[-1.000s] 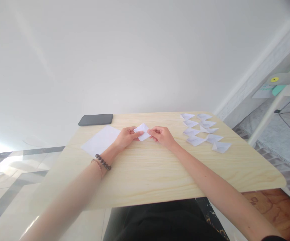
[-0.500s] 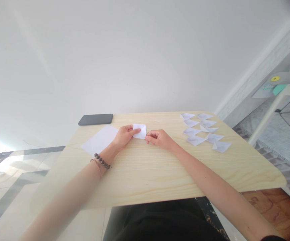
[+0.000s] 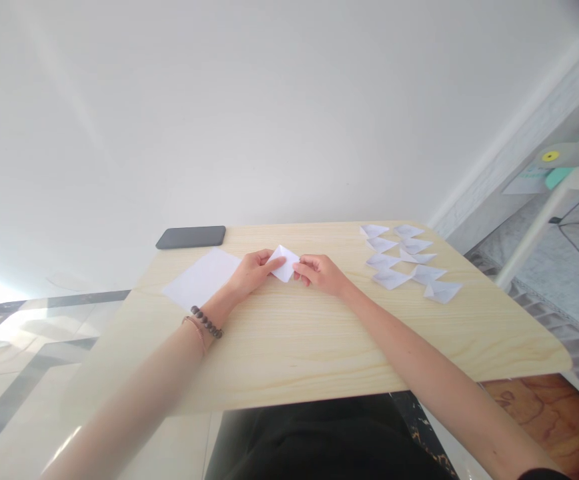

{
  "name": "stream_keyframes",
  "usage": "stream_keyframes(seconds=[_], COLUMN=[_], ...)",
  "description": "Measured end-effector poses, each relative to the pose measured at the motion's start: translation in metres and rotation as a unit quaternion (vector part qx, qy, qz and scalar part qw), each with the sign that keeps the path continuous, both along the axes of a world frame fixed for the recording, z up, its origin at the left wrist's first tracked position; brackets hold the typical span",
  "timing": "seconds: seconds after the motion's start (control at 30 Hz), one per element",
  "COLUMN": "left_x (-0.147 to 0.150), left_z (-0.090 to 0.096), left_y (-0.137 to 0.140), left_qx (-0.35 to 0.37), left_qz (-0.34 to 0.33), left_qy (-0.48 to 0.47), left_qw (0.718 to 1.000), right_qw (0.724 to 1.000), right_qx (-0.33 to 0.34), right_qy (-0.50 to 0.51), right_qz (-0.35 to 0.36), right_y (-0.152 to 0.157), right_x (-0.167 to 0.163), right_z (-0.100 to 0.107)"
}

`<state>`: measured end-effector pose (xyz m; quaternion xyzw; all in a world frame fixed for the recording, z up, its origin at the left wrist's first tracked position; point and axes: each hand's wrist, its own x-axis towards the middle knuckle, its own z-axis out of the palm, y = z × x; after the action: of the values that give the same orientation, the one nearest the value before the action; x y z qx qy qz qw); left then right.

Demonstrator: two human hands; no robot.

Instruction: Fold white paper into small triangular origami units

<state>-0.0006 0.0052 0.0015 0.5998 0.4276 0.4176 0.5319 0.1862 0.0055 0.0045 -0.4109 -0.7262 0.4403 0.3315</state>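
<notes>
The counter [image 3: 289,360] looked like smooth, grained wood. The folded piece [image 3: 286,269], the sheet [image 3: 202,275] at its nine o'clock and the folded shapes [image 3: 417,259] at three were matt white paper.

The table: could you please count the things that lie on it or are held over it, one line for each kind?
Folded white papers at the right: 9
Held folded white paper: 1
Flat white sheet: 1 visible
Dark phone-like slab: 1
Total: 12
</notes>
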Motion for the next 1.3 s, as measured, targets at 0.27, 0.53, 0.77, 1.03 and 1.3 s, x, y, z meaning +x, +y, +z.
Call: stream_keyframes(seconds=[0.27,0.53,0.77,1.03,1.3], left_x=[0.0008,-0.0028,-0.0054,-0.0013,-0.0029], left_z=[0.0004,-0.0011,-0.0002,0.0015,-0.0007], left_y=[-0.0004,0.0027,0.0027,-0.0002,0.0019], left_qx=[-0.004,-0.015,-0.034,0.021,0.022], left_qz=[-0.032,-0.068,-0.049,-0.038,-0.014], left_qy=[0.022,0.000,-0.060,-0.016,-0.004], left_qw=[0.999,0.998,0.996,0.999,1.000], right_qw=[0.999,0.999,0.999,0.999,0.998], right_qx=[0.003,0.025,-0.008,0.040,-0.008], right_qy=[0.021,0.020,-0.014,0.000,0.053], right_qz=[-0.025,-0.035,0.037,-0.032,-0.029], right_y=[0.0011,0.0022,0.0028,0.0014,0.0044], right_x=[0.0006,0.0002,0.0029,0.0014,0.0008], right_z=[-0.0035,-0.0044,-0.0045,-0.0035,-0.0070])
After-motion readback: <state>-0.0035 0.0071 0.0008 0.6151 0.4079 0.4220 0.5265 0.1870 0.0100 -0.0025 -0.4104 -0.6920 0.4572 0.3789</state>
